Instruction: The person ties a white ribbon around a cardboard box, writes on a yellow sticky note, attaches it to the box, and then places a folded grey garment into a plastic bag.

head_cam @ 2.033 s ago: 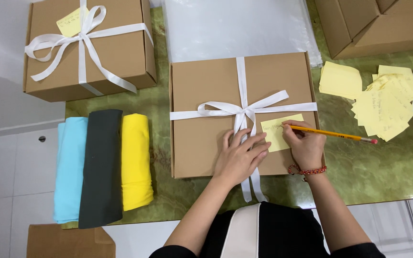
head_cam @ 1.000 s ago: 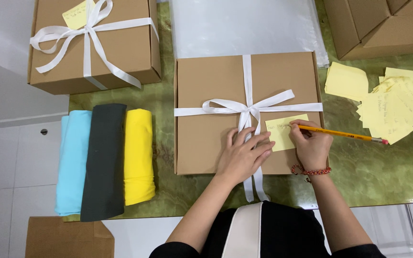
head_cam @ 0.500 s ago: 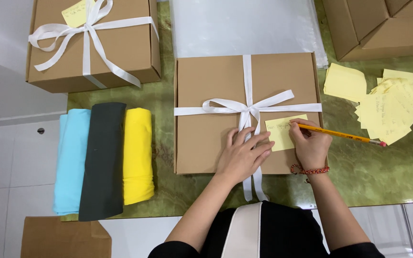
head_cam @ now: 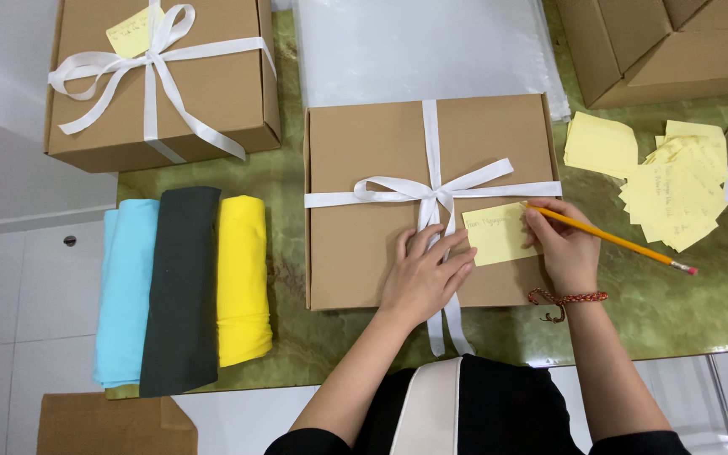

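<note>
Pencil [head_cam: 608, 239] ran from the right hand [head_cam: 564, 248] out to the lower right, eraser far from the box [head_cam: 364, 236], tip on the yellow note [head_cam: 499, 233] just left of that hand. Right fingers pinched the pencil. Left hand [head_cam: 427, 278] lay spread flat on the lid beside the ribbon [head_cam: 431, 190].

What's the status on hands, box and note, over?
Left hand flat on ribboned box. Right hand holds pencil, tip on yellow note. Nothing obstructing.

Blk sleeves; red bead bracelet [head_cam: 568, 297], prob.
</note>
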